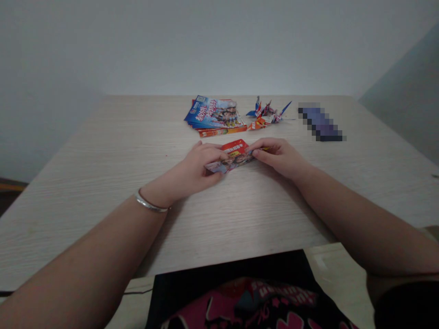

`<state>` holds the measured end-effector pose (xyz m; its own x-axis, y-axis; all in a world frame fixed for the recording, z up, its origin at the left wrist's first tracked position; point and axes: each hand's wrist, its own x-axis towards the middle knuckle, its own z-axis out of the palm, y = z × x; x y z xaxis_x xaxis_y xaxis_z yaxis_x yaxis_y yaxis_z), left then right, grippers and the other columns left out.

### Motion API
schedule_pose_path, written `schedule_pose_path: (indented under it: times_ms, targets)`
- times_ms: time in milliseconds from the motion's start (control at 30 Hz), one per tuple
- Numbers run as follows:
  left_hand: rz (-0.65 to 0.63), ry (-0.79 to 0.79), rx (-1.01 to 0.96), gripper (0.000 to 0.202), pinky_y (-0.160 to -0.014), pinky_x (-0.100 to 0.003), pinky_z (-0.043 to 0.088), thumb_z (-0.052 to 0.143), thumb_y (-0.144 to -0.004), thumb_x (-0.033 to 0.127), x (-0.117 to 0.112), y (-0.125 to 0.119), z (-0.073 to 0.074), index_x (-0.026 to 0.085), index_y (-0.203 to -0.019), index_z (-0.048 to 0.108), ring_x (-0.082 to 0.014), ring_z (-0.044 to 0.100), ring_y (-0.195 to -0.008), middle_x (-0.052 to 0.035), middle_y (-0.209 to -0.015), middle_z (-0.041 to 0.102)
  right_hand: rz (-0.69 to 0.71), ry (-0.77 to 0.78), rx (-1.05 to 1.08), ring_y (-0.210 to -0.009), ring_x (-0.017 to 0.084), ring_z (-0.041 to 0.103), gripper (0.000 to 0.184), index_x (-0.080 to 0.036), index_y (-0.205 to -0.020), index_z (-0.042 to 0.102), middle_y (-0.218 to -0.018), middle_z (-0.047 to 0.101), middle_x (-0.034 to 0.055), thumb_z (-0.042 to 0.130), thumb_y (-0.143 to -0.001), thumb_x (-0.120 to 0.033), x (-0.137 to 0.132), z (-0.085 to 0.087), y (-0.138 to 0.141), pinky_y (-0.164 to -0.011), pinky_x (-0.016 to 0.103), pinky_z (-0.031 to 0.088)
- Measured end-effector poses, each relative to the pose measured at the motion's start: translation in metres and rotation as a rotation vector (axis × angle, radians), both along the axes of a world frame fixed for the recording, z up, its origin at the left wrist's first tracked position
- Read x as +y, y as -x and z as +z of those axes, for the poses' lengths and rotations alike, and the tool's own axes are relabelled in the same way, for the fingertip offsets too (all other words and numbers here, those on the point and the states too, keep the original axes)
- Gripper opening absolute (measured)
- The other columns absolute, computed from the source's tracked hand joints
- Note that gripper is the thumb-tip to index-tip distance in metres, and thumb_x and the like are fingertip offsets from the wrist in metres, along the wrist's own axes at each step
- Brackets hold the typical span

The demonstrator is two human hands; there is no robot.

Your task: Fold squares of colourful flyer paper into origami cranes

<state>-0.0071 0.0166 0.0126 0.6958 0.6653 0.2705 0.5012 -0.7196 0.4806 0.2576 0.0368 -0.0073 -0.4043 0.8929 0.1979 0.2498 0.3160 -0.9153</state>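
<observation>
Nearest: my dark clothing [260, 306] with its pink print, at the near edge of the tabletop [103, 155]. Both forearms reach in over that edge; silver bracelet [148, 205] on the left wrist.

Folded paper [237, 159] about midway between the tabletop's left and right edges, well in from the near edge. Red flap with pale lettering on its far side, printed picture on the side toward me. Cannot tell if it rests flat or is slightly raised.

My left hand [197, 169] has its left end: thumb along the near side, fingers bent over the top. My right hand [283, 157] pinches the right end between thumb and forefinger.

Beyond, near the far edge: a fanned stack of leaflets [216, 114], blue one uppermost, orange-red ones showing beneath. Just to its right, pointed paper figures [263, 121] in blue, red and orange, clustered; count unclear. Toward the far right corner, a dark object [320, 123], pixelated, details unreadable. Pale wall [219, 45] behind the far edge.
</observation>
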Motion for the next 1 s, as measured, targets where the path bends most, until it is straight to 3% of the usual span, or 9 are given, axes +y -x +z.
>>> schedule_pose_path:
  times_ms: [100,200,333,567,700,833,1000]
  targets:
    - [-0.049,-0.008,0.089,0.025,-0.104,-0.045,0.040,0.053,-0.098,0.035,0.003,-0.001,-0.003,0.020,-0.106,0.071,-0.0250,0.065,-0.110,-0.0076,-0.111,0.075,0.002,0.006,-0.009,-0.082,0.018,0.068,0.025,-0.022,-0.085,0.077,-0.086,0.077,0.0033,0.074,-0.081,-0.046,-0.004,0.005,0.004,-0.080,0.034,0.056]
    - [-0.046,-0.055,0.171,0.026,-0.111,-0.053,0.031,0.051,-0.101,0.035,0.006,0.000,-0.009,0.021,-0.105,0.073,-0.0272,0.064,-0.116,-0.0075,-0.113,0.075,-0.037,-0.058,-0.064,-0.080,0.018,0.069,0.020,-0.022,-0.082,0.078,-0.084,0.078,0.0031,0.078,-0.078,-0.041,-0.010,0.011,0.008,-0.077,0.033,0.056]
    - [-0.044,-0.124,0.227,0.019,-0.117,-0.060,0.023,0.064,-0.094,0.034,0.005,0.001,-0.012,0.020,-0.105,0.073,-0.0284,0.062,-0.114,-0.0072,-0.107,0.074,-0.043,-0.125,-0.115,-0.075,0.016,0.069,0.014,-0.022,-0.081,0.079,-0.081,0.078,0.0029,0.074,-0.081,-0.035,-0.015,0.018,0.010,-0.070,0.031,0.055]
    - [0.051,-0.205,0.194,0.014,-0.118,-0.065,0.022,0.068,-0.093,0.034,0.004,0.003,-0.005,0.023,-0.091,0.076,-0.0225,0.062,-0.096,-0.0033,-0.095,0.068,0.142,-0.052,-0.150,-0.079,0.017,0.070,0.018,-0.019,-0.081,0.076,-0.082,0.079,0.0034,0.074,-0.082,-0.037,-0.013,0.022,-0.001,-0.078,0.032,0.055]
    - [0.031,-0.207,0.177,0.010,-0.119,-0.062,0.021,0.071,-0.091,0.032,0.004,0.002,-0.009,0.025,-0.094,0.077,-0.0229,0.064,-0.101,-0.0028,-0.100,0.071,0.225,-0.085,-0.194,-0.085,0.017,0.072,0.019,-0.019,-0.096,0.078,-0.091,0.080,0.0047,0.068,-0.088,-0.034,-0.014,0.024,0.000,-0.080,0.032,0.054]
    - [-0.004,-0.106,0.146,0.012,-0.121,-0.057,0.018,0.070,-0.092,0.030,0.004,0.002,-0.011,0.029,-0.102,0.077,-0.0223,0.063,-0.108,-0.0009,-0.106,0.074,0.268,-0.219,-0.279,-0.081,0.017,0.070,0.021,-0.020,-0.095,0.079,-0.091,0.080,0.0052,0.064,-0.091,-0.033,-0.017,0.026,0.003,-0.076,0.031,0.052]
    - [-0.085,0.058,0.059,0.014,-0.112,-0.048,0.034,0.067,-0.094,0.035,0.004,0.002,-0.006,0.025,-0.099,0.075,-0.0192,0.066,-0.098,-0.0006,-0.098,0.075,0.155,-0.334,-0.362,-0.075,0.016,0.066,0.021,-0.021,-0.089,0.079,-0.084,0.078,0.0038,0.060,-0.090,-0.028,-0.016,0.025,-0.001,-0.069,0.029,0.048]
